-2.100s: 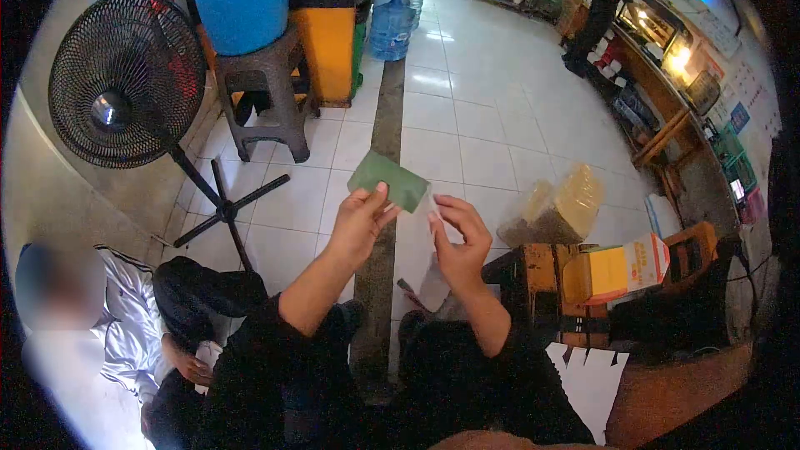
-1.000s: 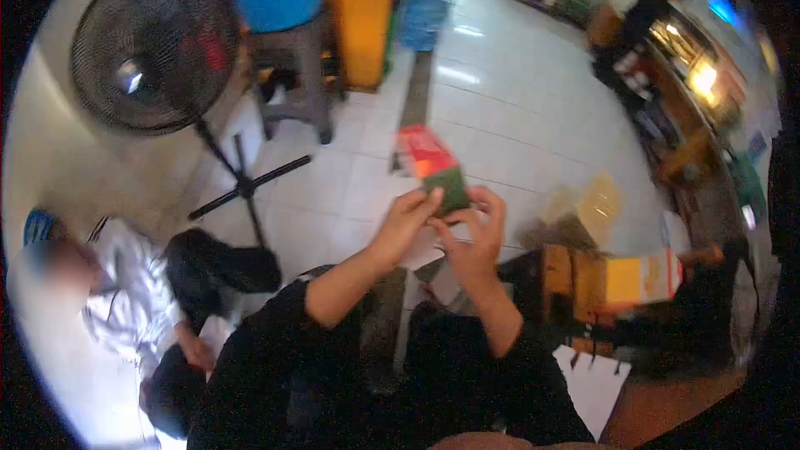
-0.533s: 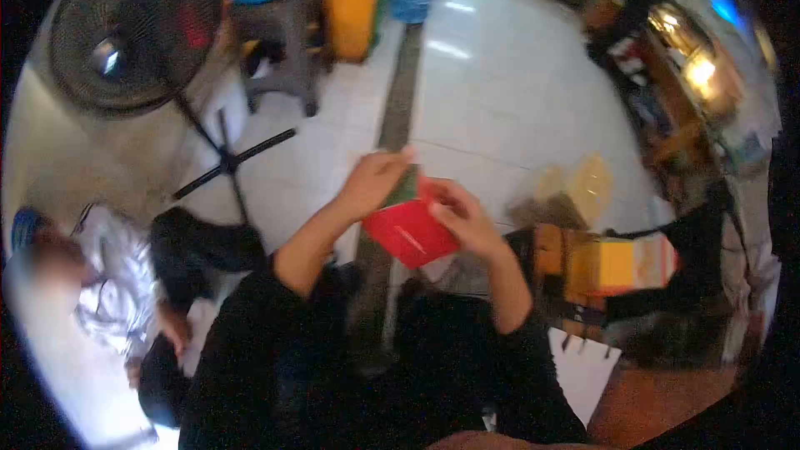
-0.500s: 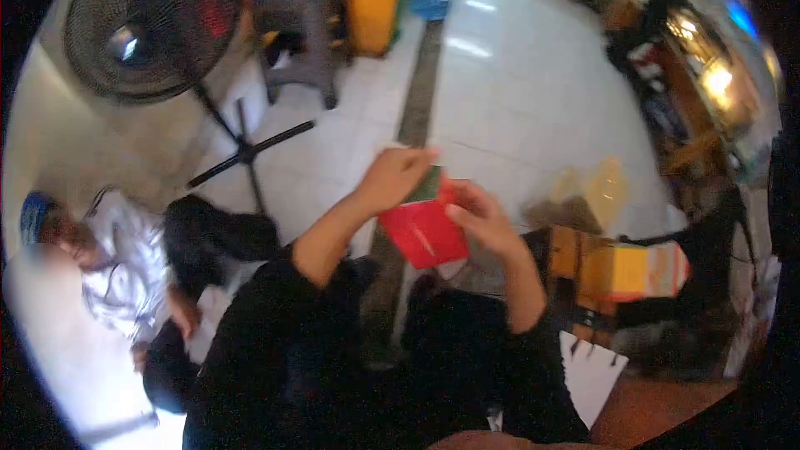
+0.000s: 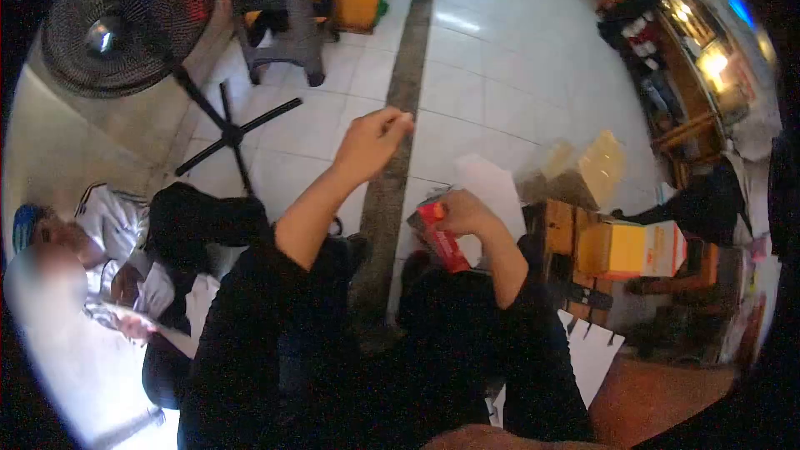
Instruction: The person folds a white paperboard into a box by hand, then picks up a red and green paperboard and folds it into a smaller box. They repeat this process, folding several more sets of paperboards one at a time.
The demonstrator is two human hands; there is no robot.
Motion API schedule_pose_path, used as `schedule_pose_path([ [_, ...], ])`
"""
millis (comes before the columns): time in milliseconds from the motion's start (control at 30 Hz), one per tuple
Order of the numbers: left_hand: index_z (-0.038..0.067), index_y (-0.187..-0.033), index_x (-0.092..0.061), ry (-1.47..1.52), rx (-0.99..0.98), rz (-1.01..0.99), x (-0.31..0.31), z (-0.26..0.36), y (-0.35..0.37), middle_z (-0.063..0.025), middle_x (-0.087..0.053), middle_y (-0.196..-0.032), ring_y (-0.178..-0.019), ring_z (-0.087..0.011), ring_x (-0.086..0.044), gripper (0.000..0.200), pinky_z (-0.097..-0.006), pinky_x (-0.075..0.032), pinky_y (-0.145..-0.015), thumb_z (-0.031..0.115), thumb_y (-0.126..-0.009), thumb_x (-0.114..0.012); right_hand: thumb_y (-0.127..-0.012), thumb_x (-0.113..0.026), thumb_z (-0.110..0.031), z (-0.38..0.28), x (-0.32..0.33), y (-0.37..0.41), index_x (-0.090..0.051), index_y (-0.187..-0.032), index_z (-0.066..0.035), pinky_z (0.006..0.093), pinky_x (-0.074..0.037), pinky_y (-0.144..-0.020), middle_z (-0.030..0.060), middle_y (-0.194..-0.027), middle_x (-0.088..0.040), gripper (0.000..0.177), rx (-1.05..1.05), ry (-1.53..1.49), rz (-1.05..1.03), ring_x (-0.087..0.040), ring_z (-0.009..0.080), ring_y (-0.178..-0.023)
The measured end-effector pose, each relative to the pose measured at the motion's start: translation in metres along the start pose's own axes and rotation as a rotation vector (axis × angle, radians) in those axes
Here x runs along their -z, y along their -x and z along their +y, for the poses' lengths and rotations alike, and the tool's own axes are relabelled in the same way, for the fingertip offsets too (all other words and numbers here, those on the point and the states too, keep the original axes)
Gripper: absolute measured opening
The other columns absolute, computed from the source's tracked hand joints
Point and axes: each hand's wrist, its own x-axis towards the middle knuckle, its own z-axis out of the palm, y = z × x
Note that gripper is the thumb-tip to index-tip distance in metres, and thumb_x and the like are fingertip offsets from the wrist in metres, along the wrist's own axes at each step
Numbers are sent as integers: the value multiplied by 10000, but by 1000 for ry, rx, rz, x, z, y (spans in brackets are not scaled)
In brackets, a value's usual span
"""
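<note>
fingers (image 5: 450, 204) of right hand (image 5: 463, 214) wrapped shut around red packet (image 5: 440, 242), packet tilted, held low over the lap, just left of wooden stool (image 5: 557, 229). black sleeves on both arms. near right, white cut paper sheets (image 5: 593, 355) on a brown surface. on the stool, yellow and orange box (image 5: 631, 250) lying on its side. left hand (image 5: 371, 143) raised farther out and higher, well apart from the packet, fingertips (image 5: 402, 122) bunched and pressed together, cannot tell if anything pinched between them. white sheet (image 5: 492, 186) on the floor just beyond right hand. clear plastic bag (image 5: 575, 168) of yellowish stuff beyond the stool. left side, seated person in white striped jacket (image 5: 104, 221), dark bag (image 5: 200, 215) beside. dark floor strip (image 5: 398, 75) running far between white tiles. far left, black standing fan (image 5: 121, 21) and grey plastic stool (image 5: 279, 4). far right, person in black (image 5: 637, 4) at a lit counter, blurred.
</note>
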Motion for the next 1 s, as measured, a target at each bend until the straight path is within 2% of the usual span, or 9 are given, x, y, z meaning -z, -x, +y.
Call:
schedule_pose_path([
  [200,77,-1027,-718,28,27,-51,-4,-2,-2,-128,-742,-958,-862,-250,-704,274,-354,-529,-801,322,-995,-600,-644,-866,-326,55,-47,-48,-751,-911,-55,455,-579,-811,179,-1001,-734,397,-169,297,146,-712,338,-975],
  [300,74,-1061,-708,-38,93,-156,-5,4,-1,-93,-754,-995,-893,-233,-706,278,-355,-533,-835,323,-1004,-596,-644,-855,-331,51,-54,-41,-753,-951,-61,465,-580,-843,164,-1075,-727,422,-267,416,81,-704,352,-1009],
  [333,91,-1082,-709,-67,86,-180,-8,1,2,-105,-754,-995,-882,-265,-712,287,-373,-536,-814,342,-986,-608,-740,-806,-289,31,-40,-29,-723,-1130,-75,471,-561,-926,136,-1209,-704,453,-298,462,-45,-680,316,-1112],
  [433,118,-1141,-696,-234,135,-362,-1,-1,17,-130,-748,-1031,-932,-330,-711,333,-424,-538,-828,389,-963,-618,-757,-804,-394,34,-55,-27,-767,-1031,-103,460,-583,-791,142,-1030,-743,401,-155,427,266,-721,333,-938],
  [533,136,-1197,-673,-512,113,-628,-3,-19,23,-139,-742,-1074,-979,-343,-703,374,-449,-539,-872,425,-965,-620,-867,-710,-359,4,-7,7,-755,-1053,-81,491,-552,-879,187,-1067,-724,337,-163,97,81,-679,380,-1046],
  [567,142,-1215,-664,-617,64,-717,-2,-24,26,-139,-740,-1087,-987,-341,-701,387,-452,-539,-885,436,-967,-621,-875,-701,-367,-3,1,25,-756,-1033,-79,490,-550,-866,192,-1035,-724,333,-138,40,184,-680,386,-1016],
  [733,108,-1328,-595,-576,35,-847,6,-23,22,-174,-717,-1153,-982,-366,-710,470,-453,-544,-899,393,-959,-652,-896,-705,-361,-4,25,125,-757,-974,-41,422,-550,-709,164,-805,-727,333,-60,-180,534,-702,351,-741],
  [833,84,-1335,-601,-446,90,-780,9,-2,29,-195,-695,-1184,-1076,-364,-665,518,-461,-512,-946,431,-952,-636,-908,-693,-372,19,33,191,-749,-947,-24,438,-549,-716,170,-829,-727,354,-145,24,588,-705,354,-771],
  [1000,69,-1336,-590,-504,122,-843,-2,16,30,-196,-700,-1166,-1054,-355,-675,472,-454,-522,-923,364,-971,-638,-878,-709,-453,31,36,264,-736,-1004,-46,475,-555,-757,191,-871,-718,426,-668,367,246,-703,377,-847],
])
